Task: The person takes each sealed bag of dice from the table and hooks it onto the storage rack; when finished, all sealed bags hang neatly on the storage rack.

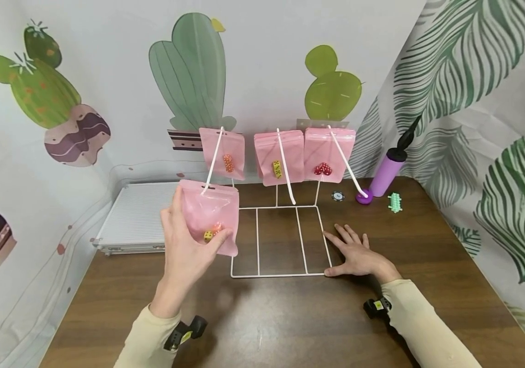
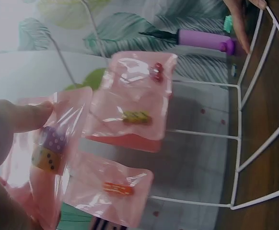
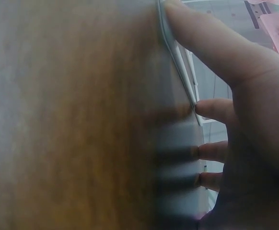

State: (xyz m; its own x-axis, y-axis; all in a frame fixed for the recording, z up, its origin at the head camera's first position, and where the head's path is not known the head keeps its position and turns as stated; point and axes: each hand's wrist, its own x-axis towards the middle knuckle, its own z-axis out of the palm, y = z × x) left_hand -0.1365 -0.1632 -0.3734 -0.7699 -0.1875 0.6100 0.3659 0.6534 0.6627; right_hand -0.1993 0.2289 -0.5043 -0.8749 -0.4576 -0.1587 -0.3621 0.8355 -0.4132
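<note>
My left hand (image 1: 184,253) pinches a pink zip pouch (image 1: 207,204) by its left and right sides. Dice show through its clear front; in the left wrist view a purple die (image 2: 53,139) sits above a yellow one (image 2: 46,160). The pouch's top edge meets the tip of the left prong of a white wire rack (image 1: 281,275); whether the prong passes through the slot I cannot tell. Fingers spread, my right hand (image 1: 359,255) rests at the base's right side, its thumb (image 3: 197,28) touching the front corner.
Pink pouches hang on the rack: orange dice (image 1: 228,163) left, yellow dice (image 1: 277,169) middle, red dice (image 1: 323,169) right. A silver case (image 1: 140,212) lies at left. A purple pump (image 1: 387,171), a green spiky toy (image 1: 395,202) and a poker chip (image 1: 337,196) are at right.
</note>
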